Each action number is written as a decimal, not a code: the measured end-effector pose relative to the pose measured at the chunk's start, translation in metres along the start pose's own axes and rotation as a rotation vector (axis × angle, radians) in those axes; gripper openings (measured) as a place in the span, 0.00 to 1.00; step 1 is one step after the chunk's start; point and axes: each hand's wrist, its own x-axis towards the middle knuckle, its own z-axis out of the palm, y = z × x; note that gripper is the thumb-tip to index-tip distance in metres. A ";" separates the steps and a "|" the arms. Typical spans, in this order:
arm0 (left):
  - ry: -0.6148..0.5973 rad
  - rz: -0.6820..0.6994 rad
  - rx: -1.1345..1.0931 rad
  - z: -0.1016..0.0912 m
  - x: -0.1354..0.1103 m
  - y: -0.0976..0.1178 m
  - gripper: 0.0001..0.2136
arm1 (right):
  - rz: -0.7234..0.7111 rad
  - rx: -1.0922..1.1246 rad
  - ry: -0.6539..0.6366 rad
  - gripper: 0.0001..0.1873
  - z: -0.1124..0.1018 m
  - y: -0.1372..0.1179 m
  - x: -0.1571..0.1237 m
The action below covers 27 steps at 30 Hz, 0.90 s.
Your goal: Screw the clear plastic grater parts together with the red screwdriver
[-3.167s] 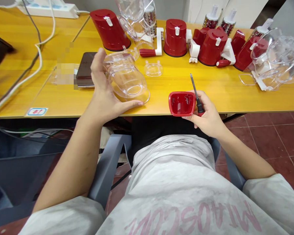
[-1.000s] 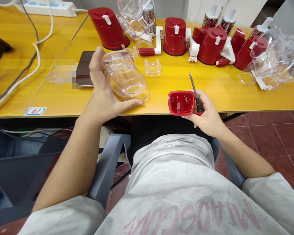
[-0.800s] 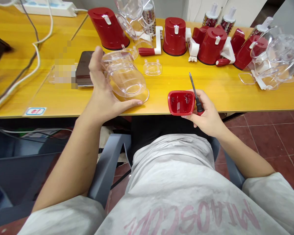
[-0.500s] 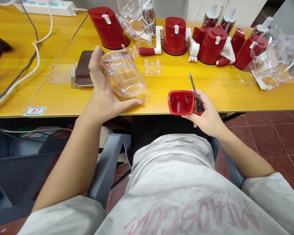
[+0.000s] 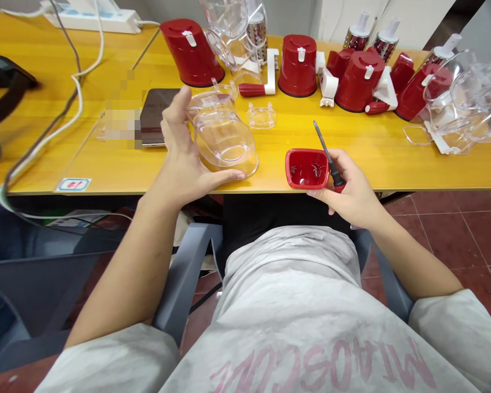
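"Biggest thing?"

"The yellow table. On it, near the front edge, lies the clear housing, the left hand spread round it. Whether that hand really grips, I can't tell."

"How would it handle?"

"Light, stiff, slick, probably crackable; hold its broad body, not the thin rim."

"And the right hand?"

"Gripping 2 things: the red cup, likely light and rigid, best taken by its walls and kept level, and the slim screwdriver. Small metal bits lie in the cup."
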 end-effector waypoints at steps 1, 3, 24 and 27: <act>-0.003 0.022 0.011 0.000 0.000 0.000 1.02 | -0.018 -0.009 0.000 0.44 -0.001 -0.002 0.002; 0.000 0.039 0.018 0.001 -0.001 0.000 1.01 | -0.046 -0.032 -0.002 0.42 -0.003 -0.005 0.007; 0.054 -0.020 -0.006 0.006 -0.001 0.008 0.96 | -0.097 -0.323 0.107 0.40 -0.051 0.048 0.210; 0.063 -0.007 -0.004 0.005 -0.001 0.014 0.95 | -0.089 -0.340 0.134 0.40 -0.047 0.049 0.221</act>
